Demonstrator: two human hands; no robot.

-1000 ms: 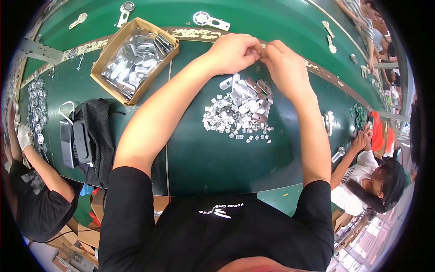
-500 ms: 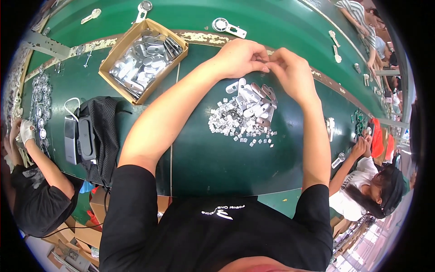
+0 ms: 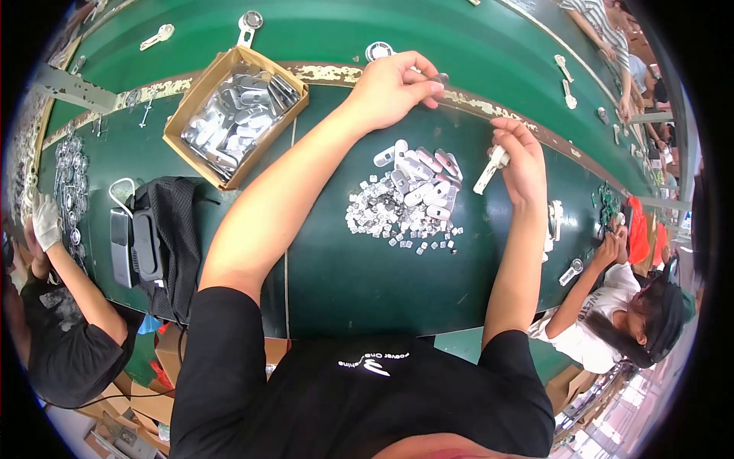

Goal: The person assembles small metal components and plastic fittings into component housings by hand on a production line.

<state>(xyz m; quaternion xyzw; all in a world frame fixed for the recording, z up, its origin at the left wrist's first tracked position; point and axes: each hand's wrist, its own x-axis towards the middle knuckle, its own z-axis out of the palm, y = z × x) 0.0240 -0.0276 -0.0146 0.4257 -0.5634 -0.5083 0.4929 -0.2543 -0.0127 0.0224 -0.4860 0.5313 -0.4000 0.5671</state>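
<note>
My left hand [image 3: 391, 90] is over the far edge of the bench, thumb and fingers pinched on a small shiny metal piece [image 3: 440, 79]. Farther right, my right hand [image 3: 524, 162] is closed around a white plastic part with a narrow handle [image 3: 489, 170], which points down and left. Between my forearms lies a heap of silvery oval covers [image 3: 424, 177]. Many small clear or whitish cube-like pieces [image 3: 382, 210] spread out against its near side. Beyond my left hand, a white round-headed part [image 3: 378, 50] lies on the green belt, partly hidden by that hand.
A cardboard box [image 3: 174, 126] of silvery covers stands left of my left forearm. Beside it lie a black mesh bag [image 3: 180, 229] and a power bank [image 3: 121, 245]. White parts [image 3: 554, 222] lie right of my right arm. Co-workers sit on both sides.
My hands have moved apart from where they met. The left has gone left and farther away; the right has come right and nearer, and the white part in it now shows.
</note>
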